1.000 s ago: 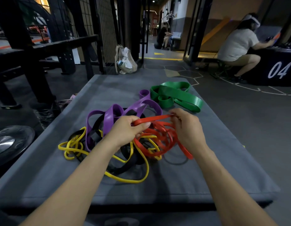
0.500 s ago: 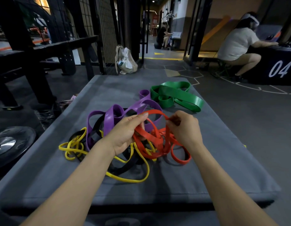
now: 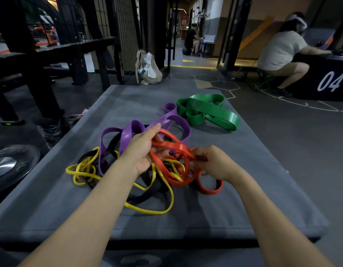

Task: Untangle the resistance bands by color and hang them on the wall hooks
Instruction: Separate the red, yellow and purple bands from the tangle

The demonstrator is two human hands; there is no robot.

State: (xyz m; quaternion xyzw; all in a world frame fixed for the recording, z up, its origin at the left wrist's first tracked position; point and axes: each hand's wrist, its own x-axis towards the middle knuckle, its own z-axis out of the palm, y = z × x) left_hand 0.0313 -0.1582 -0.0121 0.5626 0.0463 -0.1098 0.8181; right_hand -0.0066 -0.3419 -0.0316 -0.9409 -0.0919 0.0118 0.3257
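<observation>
The near part of the grey mat (image 3: 215, 214) is bare, and also its far left part. In the middle, the tangle of bands (image 3: 128, 170) blocks the way. At far right lies the green band (image 3: 211, 110).

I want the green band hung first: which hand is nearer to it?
Roughly equal, perhaps the right. The green band lies beyond both; the right hand is below it, the left hand is leftward. Both hold the red band.
</observation>
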